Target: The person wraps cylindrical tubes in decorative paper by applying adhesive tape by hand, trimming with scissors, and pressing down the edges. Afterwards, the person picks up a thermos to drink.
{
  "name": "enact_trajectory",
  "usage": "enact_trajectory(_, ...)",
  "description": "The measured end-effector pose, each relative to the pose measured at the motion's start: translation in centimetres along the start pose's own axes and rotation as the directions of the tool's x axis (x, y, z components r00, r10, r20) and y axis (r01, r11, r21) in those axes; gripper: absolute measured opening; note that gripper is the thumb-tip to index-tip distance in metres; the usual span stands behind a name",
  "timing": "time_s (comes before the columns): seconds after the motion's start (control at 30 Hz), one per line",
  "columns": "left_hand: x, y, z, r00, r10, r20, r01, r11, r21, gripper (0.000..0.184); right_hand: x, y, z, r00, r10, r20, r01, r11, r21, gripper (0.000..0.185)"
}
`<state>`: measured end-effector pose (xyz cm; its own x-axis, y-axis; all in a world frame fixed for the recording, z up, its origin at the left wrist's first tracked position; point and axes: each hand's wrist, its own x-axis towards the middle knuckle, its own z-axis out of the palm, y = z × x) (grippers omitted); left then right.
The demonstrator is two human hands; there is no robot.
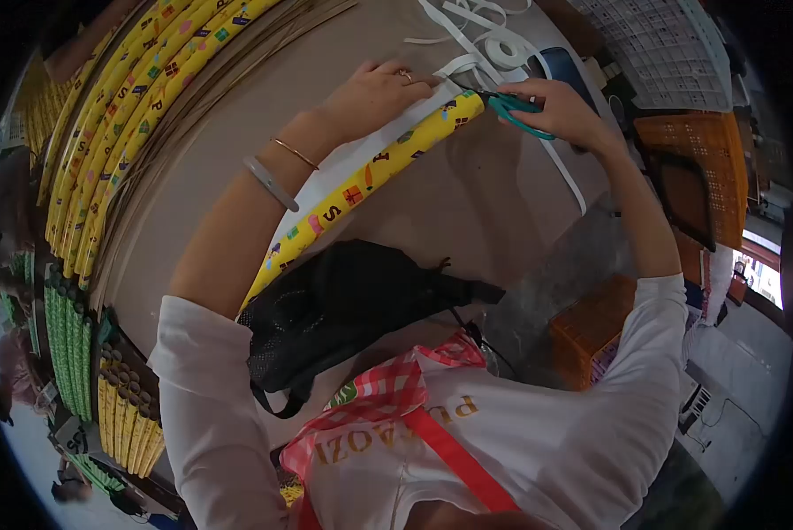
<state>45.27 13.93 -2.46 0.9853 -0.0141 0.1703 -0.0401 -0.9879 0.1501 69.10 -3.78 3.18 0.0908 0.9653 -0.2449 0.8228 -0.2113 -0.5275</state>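
My right hand (561,113) is closed on the teal handles of a pair of scissors (522,117). The blades point left, at the end of a yellow patterned roll of wrapping paper (361,187), beside a white strip (463,64). My left hand (374,99) lies over the white underside of the paper (333,162), with its fingertips together at the strip near the blades. What exactly the fingertips pinch is partly hidden. The roll lies diagonally across the table (197,132), its lower end passing behind a black mesh bag (343,305).
Several yellow patterned rolls (136,115) lie at the left, beside thin brown strips (224,75). Green rolls (68,344) stand lower left. Loose white strips (505,49) and a dark phone-like object (566,75) are at the far edge. Orange crates (697,146) stand at right.
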Motion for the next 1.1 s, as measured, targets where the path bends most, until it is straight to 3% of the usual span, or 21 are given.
enact_trajectory(0.37,-0.1,-0.1,0.0,1.0,0.01,-0.017,-0.009,0.999,0.034,0.042,0.2,-0.6,0.8,0.997,0.07,0.042,-0.072,0.996,0.059,0.037)
enact_trajectory(0.47,-0.1,-0.1,0.0,1.0,0.01,-0.016,-0.01,1.0,-0.001,0.042,0.0,-1.0,0.7,0.999,0.038,0.009,-0.039,0.992,0.119,0.038)
enact_trajectory(0.67,0.0,-0.2,0.2,1.0,0.014,-0.025,-0.014,1.0,0.015,0.042,0.0,-0.8,0.6,0.999,-0.037,-0.02,0.037,0.999,0.02,0.038)
enact_trajectory(0.87,0.5,-0.5,-0.2,0.999,0.047,-0.01,-0.046,0.998,0.045,0.04,-0.6,-0.5,0.7,0.998,0.054,-0.012,-0.052,0.994,0.1,0.039)
enact_trajectory(0.93,0.8,-0.6,-0.4,0.997,0.047,0.064,-0.049,0.998,0.033,0.036,-1.3,0.2,1.0,1.0,0.025,-0.017,-0.021,0.973,0.232,0.04)
enact_trajectory(0.97,0.9,-0.7,-0.3,0.997,0.046,0.065,-0.049,0.998,0.035,0.036,-2.0,-0.1,0.8,0.997,0.068,-0.044,-0.065,0.995,0.074,0.04)
enact_trajectory(1.0,1.0,-1.0,-0.1,0.996,0.075,0.038,-0.077,0.996,0.048,0.034,-2.6,0.1,1.0,0.997,0.069,-0.047,-0.065,0.995,0.075,0.04)
enact_trajectory(1.07,1.3,-1.2,-0.1,0.994,0.109,0.011,-0.11,0.992,0.06,0.032,-3.7,0.5,1.5,0.995,0.03,-0.093,-0.017,0.99,0.14,0.039)
enact_trajectory(1.1,1.5,-1.3,-0.1,0.993,0.105,0.046,-0.107,0.993,0.045,0.033,-4.2,0.5,1.4,0.997,0.066,-0.034,-0.056,0.971,0.233,0.04)
